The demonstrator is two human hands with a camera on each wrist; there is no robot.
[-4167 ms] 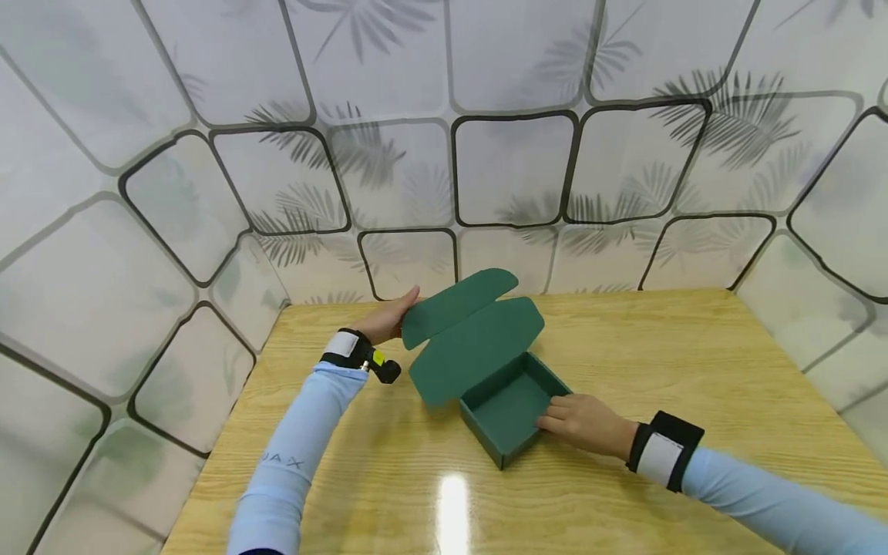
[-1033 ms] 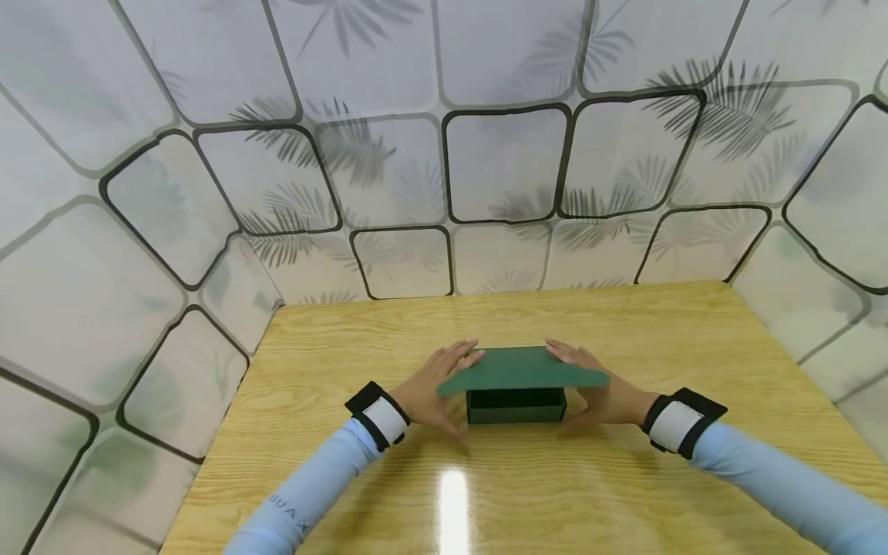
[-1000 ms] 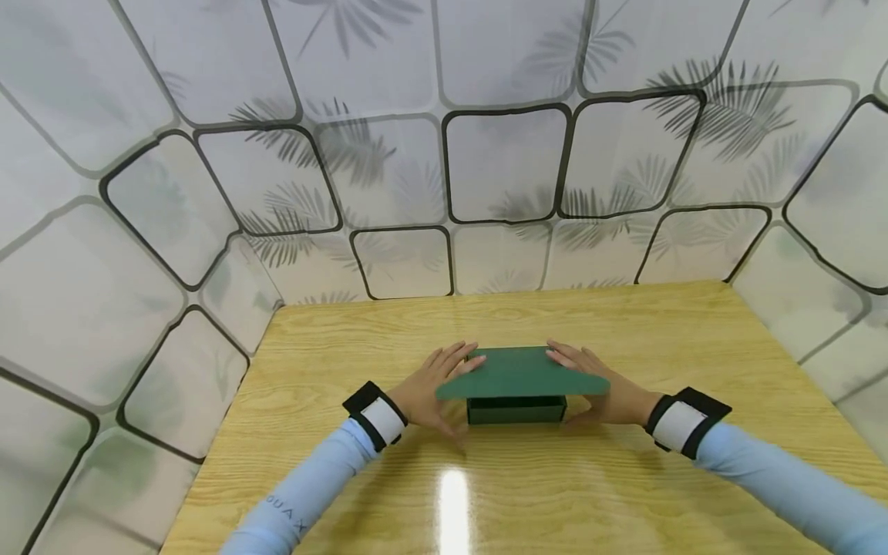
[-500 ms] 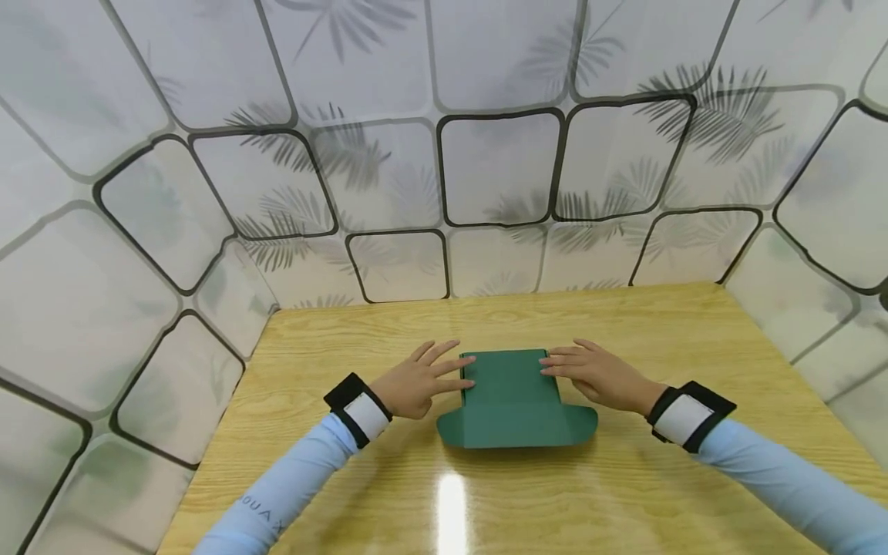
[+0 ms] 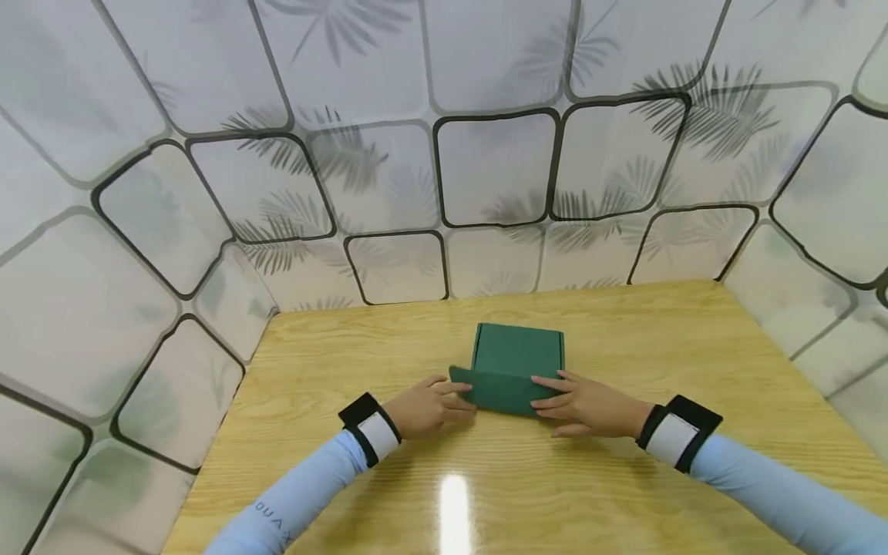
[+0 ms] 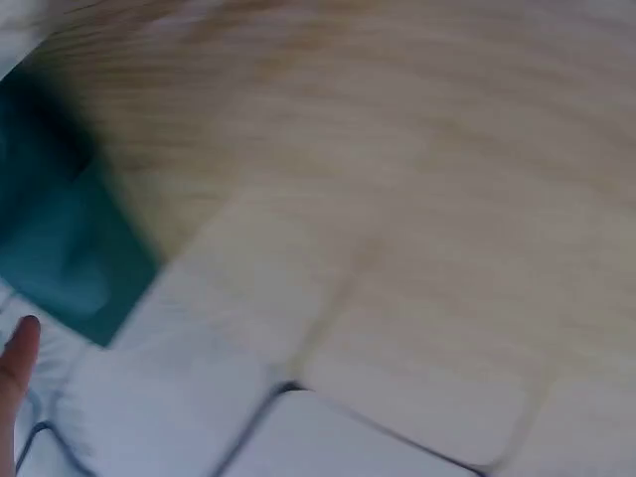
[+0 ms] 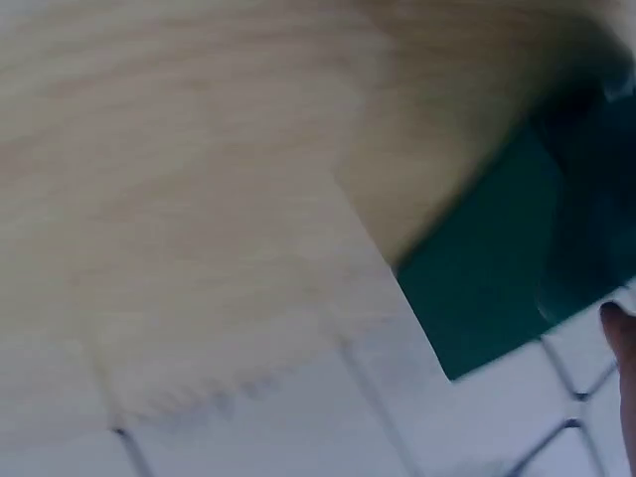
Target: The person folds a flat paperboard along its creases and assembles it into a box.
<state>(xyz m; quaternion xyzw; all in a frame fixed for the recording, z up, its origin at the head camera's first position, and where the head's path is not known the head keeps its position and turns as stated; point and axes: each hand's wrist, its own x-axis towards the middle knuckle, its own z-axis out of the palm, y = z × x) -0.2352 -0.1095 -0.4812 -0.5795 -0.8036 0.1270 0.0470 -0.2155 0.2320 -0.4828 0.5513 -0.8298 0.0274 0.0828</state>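
A dark green cardboard box (image 5: 519,351) sits on the table with its lid lying over the top. Its front flap (image 5: 505,392) hangs along the near side, and the flap's left ear sticks out sideways. My left hand (image 5: 428,408) touches the left end of the flap with extended fingers. Laid on the flap's right end are the fairly straight fingers of my right hand (image 5: 590,405). In the blurred left wrist view, the box (image 6: 60,209) shows at the left edge near a fingertip (image 6: 22,343). The right wrist view has the box (image 7: 497,248) at right, with another fingertip (image 7: 616,323).
The wood-grain table (image 5: 361,486) carries a bright light reflection in front of the box. A pale wall covering (image 5: 499,169) with dark outlines and leaf prints rises behind and on both sides. Each wrist wears a black and white strap (image 5: 680,433).
The box was open and turned, then its lid came down. Since half a second ago, the box has shifted away and turned slightly, the flap has folded downward, and both hands have moved to its ends.
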